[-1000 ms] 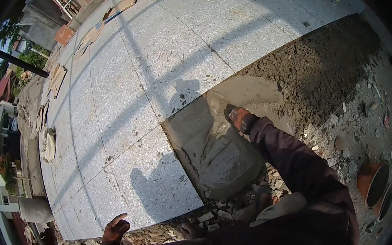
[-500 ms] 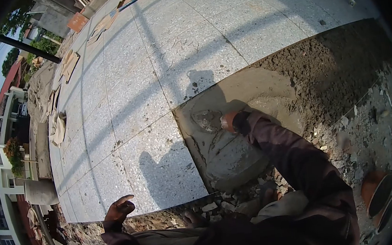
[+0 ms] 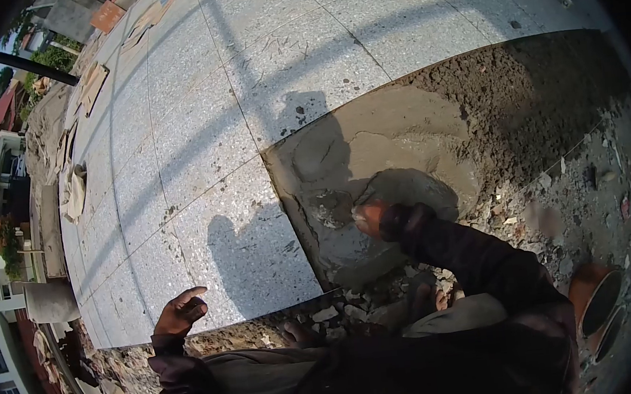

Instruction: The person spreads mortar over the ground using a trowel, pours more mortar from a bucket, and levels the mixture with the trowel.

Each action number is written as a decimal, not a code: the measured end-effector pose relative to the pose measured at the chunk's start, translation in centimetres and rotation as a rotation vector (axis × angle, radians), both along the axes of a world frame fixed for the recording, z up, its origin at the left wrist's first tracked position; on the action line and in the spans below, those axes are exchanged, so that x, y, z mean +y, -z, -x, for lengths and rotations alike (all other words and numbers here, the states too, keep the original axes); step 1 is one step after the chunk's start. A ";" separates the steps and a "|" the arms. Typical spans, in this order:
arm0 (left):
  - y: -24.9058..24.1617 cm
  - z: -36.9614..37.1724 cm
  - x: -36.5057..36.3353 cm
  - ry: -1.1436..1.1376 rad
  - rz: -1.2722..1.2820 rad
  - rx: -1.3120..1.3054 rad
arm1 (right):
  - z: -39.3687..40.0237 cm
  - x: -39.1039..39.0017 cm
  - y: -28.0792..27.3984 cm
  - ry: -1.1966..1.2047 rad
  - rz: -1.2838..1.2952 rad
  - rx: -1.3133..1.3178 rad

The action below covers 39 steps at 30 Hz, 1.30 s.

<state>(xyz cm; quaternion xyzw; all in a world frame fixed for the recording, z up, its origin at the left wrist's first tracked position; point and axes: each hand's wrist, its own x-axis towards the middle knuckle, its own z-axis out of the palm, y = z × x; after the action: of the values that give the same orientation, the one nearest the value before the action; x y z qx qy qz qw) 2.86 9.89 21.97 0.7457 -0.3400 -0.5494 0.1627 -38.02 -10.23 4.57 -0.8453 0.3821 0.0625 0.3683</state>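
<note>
My right hand [image 3: 370,219] is closed low over wet grey mortar [image 3: 409,138]. It grips what looks like a trowel [image 3: 332,209], whose blade is smeared with mortar and hard to tell from the bed. The handle is hidden in my fist. Beside the mortar lies a large speckled tile [image 3: 262,278], its edge bordering the wet bed. My left hand [image 3: 180,314] hovers near that tile's front left edge, holding nothing, with index finger and thumb apart and the other fingers curled.
Rough, drier mortar [image 3: 548,91] stretches to the right. Rubble [image 3: 357,313] lies along the front edge by my feet. Two orange-brown round objects [image 3: 597,299] sit at the lower right. A grey bucket-like container [image 3: 48,302] and cardboard pieces [image 3: 94,87] are at the left.
My right hand and the trowel have moved down and toward my body across the mortar, leaving a smoothed surface behind. The view has shifted slightly; my left hand keeps nearly the same pose.
</note>
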 end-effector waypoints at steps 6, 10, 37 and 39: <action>-0.3 -0.3 1.4 -0.022 0.040 0.031 | 3.1 0.5 -4.3 0.103 0.035 0.376; -1.3 0.5 1.9 0.023 0.085 -0.070 | 7.1 -1.9 -1.3 0.316 0.195 0.414; -0.8 -0.1 1.5 -0.007 -0.049 -0.114 | 4.1 -5.4 2.3 0.551 0.089 -0.121; -1.5 1.1 0.9 -0.004 -0.036 -0.132 | 0.4 -4.9 0.9 0.341 -0.019 -0.037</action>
<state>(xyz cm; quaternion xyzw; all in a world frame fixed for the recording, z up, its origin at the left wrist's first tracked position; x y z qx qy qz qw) 1.79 10.80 23.42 0.7838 -0.3385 -0.5049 0.1273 -38.43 -15.09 3.68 -0.7657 0.5125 -0.0129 0.3885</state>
